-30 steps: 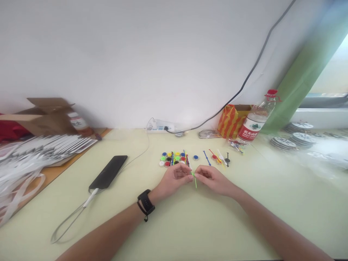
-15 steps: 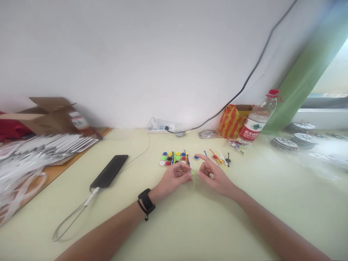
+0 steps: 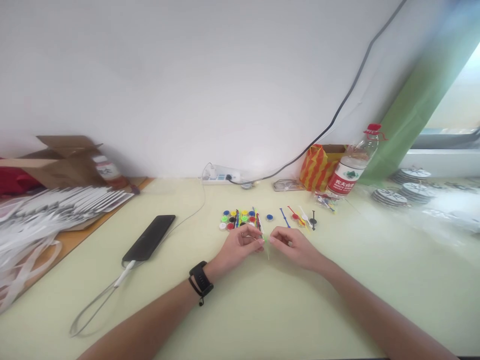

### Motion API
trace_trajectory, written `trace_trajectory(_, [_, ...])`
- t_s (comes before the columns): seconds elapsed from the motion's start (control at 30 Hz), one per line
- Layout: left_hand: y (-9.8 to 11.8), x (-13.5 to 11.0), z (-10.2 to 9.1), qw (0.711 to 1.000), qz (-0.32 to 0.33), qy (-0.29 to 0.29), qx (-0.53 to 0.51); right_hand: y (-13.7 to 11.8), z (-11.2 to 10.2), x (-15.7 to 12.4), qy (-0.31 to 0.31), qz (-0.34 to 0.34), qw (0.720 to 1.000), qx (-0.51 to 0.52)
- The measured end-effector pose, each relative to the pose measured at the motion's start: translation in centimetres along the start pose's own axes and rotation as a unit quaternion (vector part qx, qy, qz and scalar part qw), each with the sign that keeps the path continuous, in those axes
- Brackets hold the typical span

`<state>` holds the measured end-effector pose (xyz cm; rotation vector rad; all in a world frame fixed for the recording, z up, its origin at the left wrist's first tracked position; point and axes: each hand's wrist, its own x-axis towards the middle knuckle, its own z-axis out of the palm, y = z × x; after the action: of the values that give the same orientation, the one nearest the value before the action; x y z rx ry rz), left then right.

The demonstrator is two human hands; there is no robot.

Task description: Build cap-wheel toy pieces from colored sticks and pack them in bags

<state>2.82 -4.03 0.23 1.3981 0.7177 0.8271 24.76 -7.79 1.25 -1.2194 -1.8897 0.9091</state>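
Observation:
A thin, light green plastic stick (image 3: 268,253) hangs nearly upright, its top end between my two hands. My left hand (image 3: 242,245) pinches that upper end between thumb and fingers. From the other side, my right hand (image 3: 296,248) has its thumb and index closed together at the right edge of the same piece. My fingers partly cover the stick's top. Just beyond my left hand lie small round discs (image 3: 226,213) in several colours, with thin coloured sticks (image 3: 237,218) among them. A single blue disc (image 3: 269,217) lies past the gap between my hands.
Behind my right hand are a blue stick (image 3: 285,218), a red disc (image 3: 295,217) and a black stick with disc (image 3: 313,220). A phone (image 3: 149,238) with a cable lies left. A water bottle (image 3: 349,170), striped bag (image 3: 314,167) and power strip (image 3: 221,176) stand behind.
My right index finger has come down from its raised position to meet the thumb at the green stick. My left hand keeps its pinch. The view has shifted slightly.

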Motion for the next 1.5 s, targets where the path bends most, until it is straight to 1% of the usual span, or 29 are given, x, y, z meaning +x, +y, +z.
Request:
trace_trajectory(0.07, [-0.1,0.0,0.0,1.000,0.001,-0.005,-0.003,-0.3,0.3,-0.2,-0.021,0.002,1.000,0.008])
trace_trajectory(0.13, [-0.2,-0.1,0.0,1.000,0.003,-0.009,-0.004,-0.3,0.5,-0.3,-0.028,0.001,1.000,0.012])
trace_trajectory(0.37, [-0.4,0.0,-0.1,1.000,0.006,-0.006,0.004,0.3,0.5,-0.2,-0.012,0.010,1.000,0.026])
trace_trajectory(0.53, [-0.4,0.0,-0.1,1.000,0.017,-0.001,0.014,0.0,0.6,-0.4,0.006,0.056,0.994,0.093])
trace_trajectory(0.6, [-0.3,0.0,-0.1,1.000,0.018,0.003,0.023,-0.1,0.4,-0.4,-0.021,0.082,0.990,0.110])
trace_trajectory(0.67, [-0.2,0.0,-0.1,0.999,0.020,0.007,0.032,-0.3,0.1,-0.4,-0.072,0.101,0.985,0.122])
trace_trajectory(0.73, [-0.1,0.0,-0.1,0.999,0.021,0.008,0.036,-0.4,-0.4,-0.3,-0.095,0.101,0.982,0.132])
trace_trajectory(0.77, [0.0,-0.1,-0.1,0.999,0.020,0.007,0.037,-0.5,-0.5,-0.2,-0.090,0.095,0.982,0.136])
trace_trajectory(0.83, [-0.1,-0.1,-0.1,0.999,0.016,0.003,0.040,-0.6,-0.6,-0.1,-0.058,0.080,0.985,0.139])
trace_trajectory(0.9, [-0.2,-0.1,-0.1,0.999,0.016,0.002,0.040,-0.7,-0.5,-0.1,-0.034,0.067,0.987,0.140])
trace_trajectory(1.0, [-0.4,0.0,-0.1,0.999,0.021,0.005,0.033,-0.7,-0.1,0.0,-0.014,0.056,0.989,0.137])
trace_trajectory(1.2, [-0.5,0.0,-0.1,0.999,0.030,-0.002,0.017,-0.4,0.5,-0.1,-0.033,0.040,0.991,0.123])
trace_trajectory(1.27, [-0.5,0.0,-0.1,0.999,0.031,-0.003,0.015,-0.3,0.6,-0.2,-0.028,0.041,0.991,0.124])
trace_trajectory(1.5, [-0.5,0.0,-0.1,0.999,0.033,0.009,0.030,0.1,-0.1,-0.1,-0.030,0.059,0.995,0.074])
